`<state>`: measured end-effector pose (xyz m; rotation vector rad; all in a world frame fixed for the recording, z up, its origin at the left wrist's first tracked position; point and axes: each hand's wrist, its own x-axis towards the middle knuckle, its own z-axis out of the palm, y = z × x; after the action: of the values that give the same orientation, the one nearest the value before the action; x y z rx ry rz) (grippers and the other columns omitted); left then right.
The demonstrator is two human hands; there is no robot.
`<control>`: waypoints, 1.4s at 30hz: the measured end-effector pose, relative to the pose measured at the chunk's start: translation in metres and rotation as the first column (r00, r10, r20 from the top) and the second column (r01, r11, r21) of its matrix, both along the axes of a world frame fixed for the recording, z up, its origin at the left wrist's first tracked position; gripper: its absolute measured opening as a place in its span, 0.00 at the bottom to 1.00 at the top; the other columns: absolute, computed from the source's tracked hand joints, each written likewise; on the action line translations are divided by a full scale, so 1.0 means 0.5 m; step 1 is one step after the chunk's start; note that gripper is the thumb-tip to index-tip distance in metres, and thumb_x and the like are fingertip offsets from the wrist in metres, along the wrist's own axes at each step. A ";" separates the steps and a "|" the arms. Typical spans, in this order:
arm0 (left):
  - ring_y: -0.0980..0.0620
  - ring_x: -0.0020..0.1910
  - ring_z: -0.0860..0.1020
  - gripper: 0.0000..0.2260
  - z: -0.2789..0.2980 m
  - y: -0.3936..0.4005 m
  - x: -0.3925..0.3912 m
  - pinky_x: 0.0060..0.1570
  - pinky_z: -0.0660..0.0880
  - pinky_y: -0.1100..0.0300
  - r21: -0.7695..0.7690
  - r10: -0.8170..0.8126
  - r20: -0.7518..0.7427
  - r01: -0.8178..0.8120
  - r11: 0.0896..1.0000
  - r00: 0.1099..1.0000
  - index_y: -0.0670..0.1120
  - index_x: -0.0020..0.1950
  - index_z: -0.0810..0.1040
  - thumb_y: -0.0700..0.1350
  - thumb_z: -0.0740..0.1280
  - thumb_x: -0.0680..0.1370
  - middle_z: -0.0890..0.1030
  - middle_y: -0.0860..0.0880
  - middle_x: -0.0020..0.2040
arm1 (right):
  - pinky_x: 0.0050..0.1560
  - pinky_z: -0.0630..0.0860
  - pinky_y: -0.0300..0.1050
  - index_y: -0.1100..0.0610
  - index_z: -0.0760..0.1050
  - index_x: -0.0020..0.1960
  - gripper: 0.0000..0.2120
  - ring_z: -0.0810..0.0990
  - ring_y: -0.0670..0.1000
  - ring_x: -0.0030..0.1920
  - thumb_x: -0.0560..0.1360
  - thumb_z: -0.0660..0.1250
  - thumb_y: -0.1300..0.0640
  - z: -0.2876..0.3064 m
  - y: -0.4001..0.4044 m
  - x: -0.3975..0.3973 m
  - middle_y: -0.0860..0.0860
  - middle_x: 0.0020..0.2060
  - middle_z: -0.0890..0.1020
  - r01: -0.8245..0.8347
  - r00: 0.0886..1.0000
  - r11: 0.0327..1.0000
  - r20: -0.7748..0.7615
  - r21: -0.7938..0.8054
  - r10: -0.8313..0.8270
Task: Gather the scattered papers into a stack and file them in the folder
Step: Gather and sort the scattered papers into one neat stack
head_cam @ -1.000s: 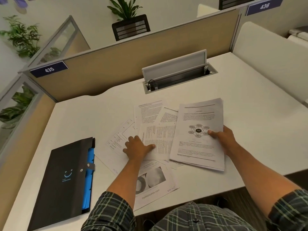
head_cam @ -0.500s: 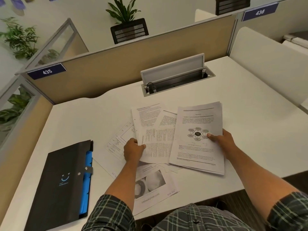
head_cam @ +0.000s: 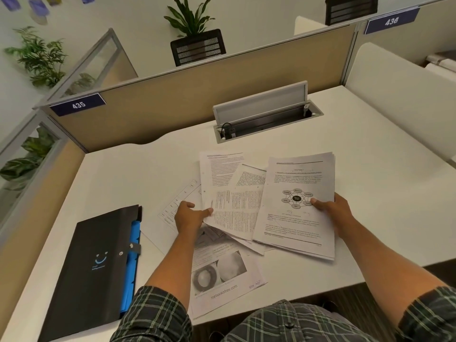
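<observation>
Several printed papers lie fanned out on the white desk (head_cam: 370,156). My right hand (head_cam: 330,208) grips a thick stack of papers (head_cam: 298,218) at its right edge, thumb on the top page with a round diagram. My left hand (head_cam: 191,215) pinches the left edge of a text page (head_cam: 234,208), which is lifted a little off the sheets below. A page with two round photos (head_cam: 222,280) lies under my left forearm near the desk's front edge. A table sheet (head_cam: 177,206) pokes out to the left. The black folder (head_cam: 91,267) with blue inner pockets lies shut at the front left.
An open cable tray with a raised grey lid (head_cam: 261,112) sits in the desk behind the papers. Beige partitions (head_cam: 197,95) close off the back and left. A white divider (head_cam: 399,99) stands at the right.
My left hand went from lying flat on the loose pages to pinching the text page's edge and lifting it. The right hand kept its grip on the stack.
</observation>
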<state>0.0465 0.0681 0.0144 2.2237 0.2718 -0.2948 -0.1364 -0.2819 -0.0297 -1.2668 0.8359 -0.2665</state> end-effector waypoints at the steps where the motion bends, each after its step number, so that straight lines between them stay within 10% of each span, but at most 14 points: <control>1: 0.46 0.44 0.83 0.28 -0.001 0.004 0.000 0.37 0.76 0.58 -0.016 0.005 -0.019 -0.005 1.000 1.000 0.43 0.55 0.74 0.49 0.85 0.65 0.80 0.47 0.49 | 0.35 0.83 0.44 0.58 0.80 0.62 0.17 0.87 0.57 0.44 0.74 0.75 0.65 -0.001 0.000 0.001 0.55 0.50 0.87 0.002 1.000 1.000 -0.002 0.000 -0.002; 9: 0.47 0.34 0.78 0.16 0.009 0.000 0.025 0.40 0.75 0.56 -0.169 -0.075 -0.221 0.038 0.985 0.972 0.43 0.32 0.75 0.38 0.82 0.68 0.81 0.42 0.35 | 0.41 0.84 0.49 0.53 0.82 0.57 0.16 0.88 0.56 0.44 0.72 0.76 0.64 -0.013 -0.006 0.003 0.52 0.49 0.88 0.016 1.000 1.000 -0.011 0.012 -0.016; 15: 0.44 0.48 0.83 0.13 0.015 -0.001 0.031 0.39 0.74 0.61 -0.246 -0.054 -0.173 0.010 0.969 0.983 0.40 0.56 0.85 0.37 0.78 0.72 0.85 0.42 0.50 | 0.36 0.83 0.46 0.53 0.82 0.56 0.15 0.89 0.54 0.41 0.72 0.76 0.65 -0.011 -0.005 0.000 0.52 0.47 0.89 0.035 0.999 0.999 -0.011 0.030 -0.035; 22: 0.44 0.50 0.83 0.04 0.028 0.003 0.042 0.51 0.81 0.46 -0.423 0.032 -0.015 -0.035 0.905 0.999 0.45 0.47 0.85 0.37 0.75 0.76 0.86 0.44 0.49 | 0.37 0.84 0.48 0.55 0.81 0.58 0.16 0.89 0.56 0.41 0.72 0.76 0.66 -0.010 -0.010 0.001 0.52 0.46 0.89 0.029 1.000 0.998 0.003 0.064 -0.030; 31: 0.49 0.45 0.83 0.03 0.049 -0.007 0.071 0.41 0.81 0.57 -0.572 0.490 -0.019 -0.412 0.709 0.872 0.45 0.46 0.82 0.39 0.70 0.80 0.84 0.47 0.47 | 0.50 0.83 0.59 0.59 0.80 0.63 0.20 0.87 0.63 0.50 0.72 0.75 0.68 -0.006 -0.013 0.005 0.58 0.53 0.87 0.032 0.998 0.988 0.052 0.154 -0.040; 37: 0.50 0.42 0.81 0.07 0.054 -0.069 0.050 0.36 0.79 0.58 -0.682 0.455 -0.188 -0.449 0.577 0.870 0.44 0.44 0.79 0.35 0.69 0.80 0.82 0.46 0.46 | 0.52 0.83 0.56 0.60 0.80 0.63 0.19 0.86 0.63 0.52 0.74 0.74 0.68 0.012 0.018 0.029 0.59 0.54 0.87 -0.008 0.997 0.989 0.080 0.147 -0.004; 42: 0.44 0.47 0.85 0.07 0.051 -0.135 0.003 0.44 0.83 0.53 -0.703 0.162 -0.248 -0.293 0.648 0.955 0.40 0.53 0.82 0.32 0.69 0.78 0.86 0.41 0.49 | 0.48 0.84 0.53 0.62 0.78 0.65 0.20 0.86 0.63 0.53 0.74 0.74 0.68 0.044 0.045 0.064 0.60 0.55 0.86 -0.051 0.989 0.985 0.147 0.164 0.026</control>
<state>0.0479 0.0006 0.0398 1.3353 0.4328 -0.3698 -0.1043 -0.2597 -0.0075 -1.0915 0.6945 -0.2484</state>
